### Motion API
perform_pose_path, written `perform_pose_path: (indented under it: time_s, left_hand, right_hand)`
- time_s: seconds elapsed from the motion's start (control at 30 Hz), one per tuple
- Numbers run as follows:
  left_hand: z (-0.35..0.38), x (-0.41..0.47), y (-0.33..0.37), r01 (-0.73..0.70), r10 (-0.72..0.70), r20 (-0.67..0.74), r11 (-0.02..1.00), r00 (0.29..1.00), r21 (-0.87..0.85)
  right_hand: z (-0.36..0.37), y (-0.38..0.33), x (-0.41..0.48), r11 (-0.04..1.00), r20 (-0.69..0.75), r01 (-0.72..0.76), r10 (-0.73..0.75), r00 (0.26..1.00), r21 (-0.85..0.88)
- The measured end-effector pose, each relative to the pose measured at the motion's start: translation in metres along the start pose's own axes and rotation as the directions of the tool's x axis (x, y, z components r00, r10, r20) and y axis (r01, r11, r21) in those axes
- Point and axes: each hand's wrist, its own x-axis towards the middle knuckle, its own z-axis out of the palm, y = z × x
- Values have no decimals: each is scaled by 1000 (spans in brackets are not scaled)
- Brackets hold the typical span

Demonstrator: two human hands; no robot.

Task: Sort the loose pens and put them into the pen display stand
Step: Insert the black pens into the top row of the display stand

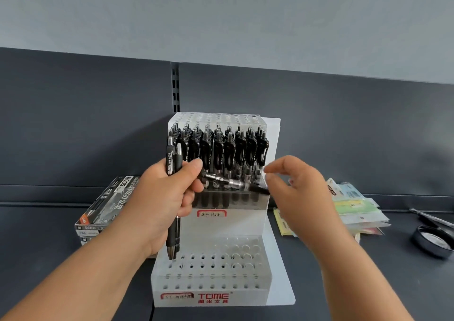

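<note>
The left hand [169, 198] is closed around a small bundle of black pens [173, 166], holding them upright. Their clip ends stick out above the fist and their tips [172, 252] hang just above the front-left holes of the pen display stand [245, 293].

The stand is white and translucent with 2 tiers, and it sits on the dark desk [36, 234] against a grey back panel. The front wall carries the red word TOME. The upper tier [233, 222] is packed with rows of matching black clip pens [221, 149] standing upright. The holes of the lower tier [221, 264] hold no pens.

1 more pen [233, 182], blurred, lies almost level in front of the upper tier. It spans from the left hand's fingertips to just under the right hand [299, 193]. The right hand hovers beside the stand's right edge with its fingers loosely bent and the thumb and forefinger slightly apart. I cannot tell whether it grips that pen's end.

Left of the stand, behind the left wrist, lie stacked pen boxes [108, 205] marked H035. On the right is a pile of pale stationery packets [356, 205], and farther right a round black lid [432, 242].
</note>
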Motion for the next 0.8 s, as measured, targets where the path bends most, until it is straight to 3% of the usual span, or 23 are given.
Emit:
perform_pose_path:
  time_s: [0.2,0.33,0.47,0.57,0.8]
  left_hand:
    - [10,0,3,-96,97,-23,995,995,35]
    - [9,0,5,-116,117,-12,993,993,29]
    - [3,2,6,-68,68,-7,998,998,-11]
    - [-2,6,2,-18,17,-14,1000,1000,-26]
    - [-4,7,-1,-5,5,15,1000,1000,-9]
  right_hand:
    - [23,-27,-9,958,190,276,-258,947,-74]
    - [26,-29,-4,960,235,280,-275,932,13]
    - [16,-31,8,957,12,179,-186,982,230]
    - [9,-35,18,921,-166,212,-165,972,327]
    - [22,-31,30,961,-172,156,-118,978,230]
